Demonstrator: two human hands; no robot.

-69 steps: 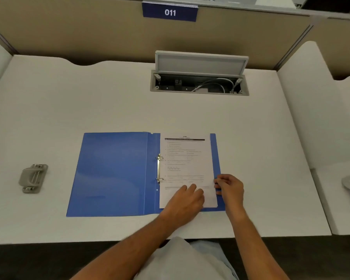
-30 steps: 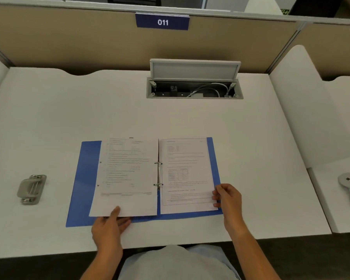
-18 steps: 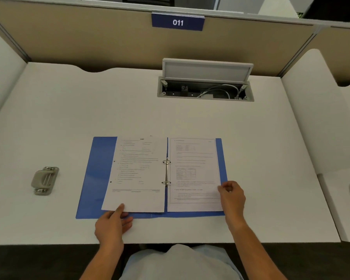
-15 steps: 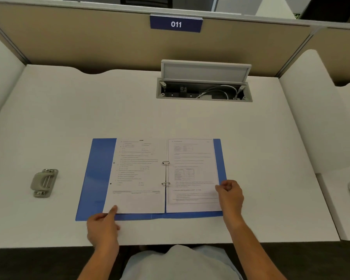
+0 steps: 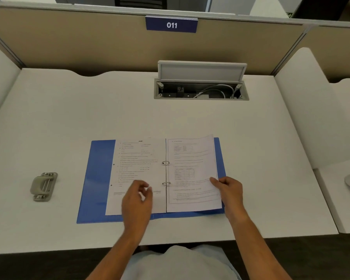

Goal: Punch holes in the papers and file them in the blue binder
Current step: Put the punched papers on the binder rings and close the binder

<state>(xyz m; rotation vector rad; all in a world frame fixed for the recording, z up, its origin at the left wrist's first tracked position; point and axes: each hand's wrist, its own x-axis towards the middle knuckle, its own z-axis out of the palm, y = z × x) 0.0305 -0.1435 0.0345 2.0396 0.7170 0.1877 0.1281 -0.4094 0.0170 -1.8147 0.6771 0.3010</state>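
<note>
Even soft light, wide-angle edge bowing

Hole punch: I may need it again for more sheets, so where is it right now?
The hole punch sits alone on the desk, far left in the head view, left of the open blue binder.

Left hand hovering (fingers curled), right hand pinching

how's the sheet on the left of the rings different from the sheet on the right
The left sheet lies flat on the blue binder; the right sheet's outer edge is lifted. The left hand is above the left sheet, fingers curled, while the right hand pinches the right sheet's edge. Both are printed white pages beside the rings.
</note>
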